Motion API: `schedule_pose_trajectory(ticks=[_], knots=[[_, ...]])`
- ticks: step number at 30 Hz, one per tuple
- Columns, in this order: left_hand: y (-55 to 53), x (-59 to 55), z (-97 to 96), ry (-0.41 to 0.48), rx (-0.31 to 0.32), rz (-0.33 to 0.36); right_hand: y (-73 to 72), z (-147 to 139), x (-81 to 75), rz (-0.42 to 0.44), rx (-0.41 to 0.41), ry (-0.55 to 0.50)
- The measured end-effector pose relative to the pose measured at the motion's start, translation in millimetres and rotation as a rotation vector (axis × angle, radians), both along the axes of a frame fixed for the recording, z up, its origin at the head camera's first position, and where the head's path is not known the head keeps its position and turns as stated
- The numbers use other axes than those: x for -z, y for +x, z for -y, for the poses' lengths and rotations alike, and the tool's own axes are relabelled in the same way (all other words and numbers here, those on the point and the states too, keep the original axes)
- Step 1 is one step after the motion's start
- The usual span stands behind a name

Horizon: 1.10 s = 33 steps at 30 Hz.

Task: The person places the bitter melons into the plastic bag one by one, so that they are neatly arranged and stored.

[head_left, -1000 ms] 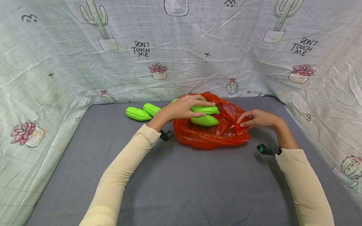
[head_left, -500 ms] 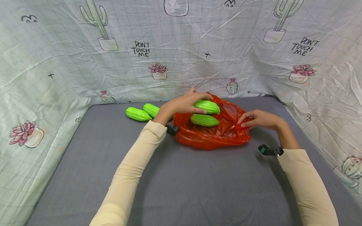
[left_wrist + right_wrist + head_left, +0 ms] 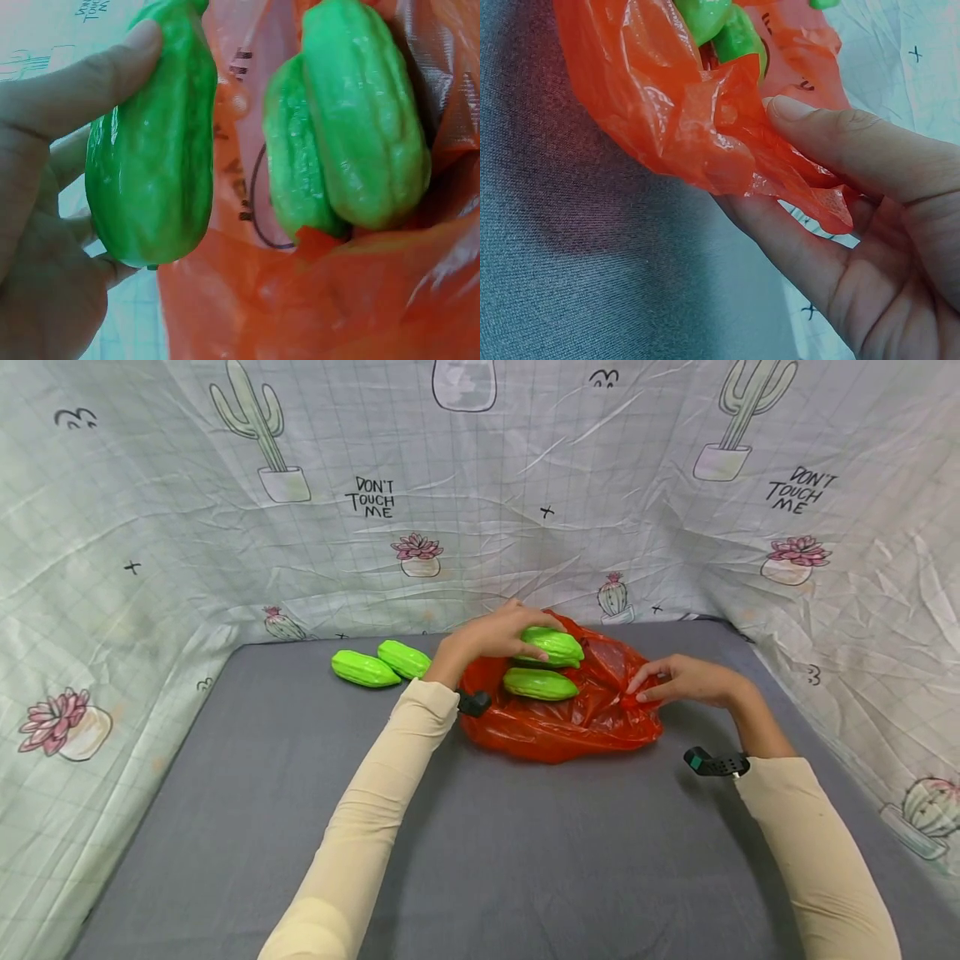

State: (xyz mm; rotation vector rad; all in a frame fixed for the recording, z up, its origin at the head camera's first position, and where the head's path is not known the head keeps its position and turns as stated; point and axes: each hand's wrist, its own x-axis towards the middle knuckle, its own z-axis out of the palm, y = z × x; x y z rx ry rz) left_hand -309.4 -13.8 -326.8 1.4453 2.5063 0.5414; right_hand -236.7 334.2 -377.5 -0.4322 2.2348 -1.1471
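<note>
My left hand (image 3: 498, 633) grips a bright green, ridged bitter melon (image 3: 150, 165), thumb on one side and fingers behind it. In the head view this melon is partly covered by the hand, over a spread red plastic bag (image 3: 555, 745). Two more bitter melons lie side by side on the bag: a front one (image 3: 542, 684) and another (image 3: 292, 150), seen together in the left wrist view. At the bag's right end my right hand (image 3: 690, 680) pinches the gathered plastic between thumb and fingers; the crumpled bag edge (image 3: 735, 150) fills the right wrist view.
Two further bitter melons, one at the left (image 3: 365, 668) and one beside it (image 3: 403, 657), lie on the grey tabletop (image 3: 300, 760) left of the bag. Printed fabric (image 3: 480, 485) hangs behind the table and along both sides.
My left hand has moved right, bringing its bitter melon over the bag and partly over the melons there. The right hand keeps its pinch on the bag, nearly still.
</note>
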Motion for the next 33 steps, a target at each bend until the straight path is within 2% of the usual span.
schedule_pose_trajectory(ticks=[3, 7, 15, 25, 33], knots=[[-2.5, 3.3, -5.0, 0.004, 0.011, -0.041, 0.3, -0.5, 0.6, -0.003, 0.004, -0.008], [-3.9, 6.8, -8.8, 0.002, 0.013, -0.056, 0.7, -0.4, 1.7, 0.001, 0.000, -0.017], [-7.5, 10.3, -12.9, -0.062, -0.020, -0.038, 0.7, -0.6, 1.4, 0.001, -0.003, -0.013], [-7.7, 10.4, -20.3, -0.099, -0.058, 0.014, 0.4, 0.6, -1.1, -0.019, 0.002, 0.007], [-8.8, 11.1, -22.7, -0.109, -0.054, 0.040, 1.9, -0.2, -2.6, -0.024, 0.003, 0.023]])
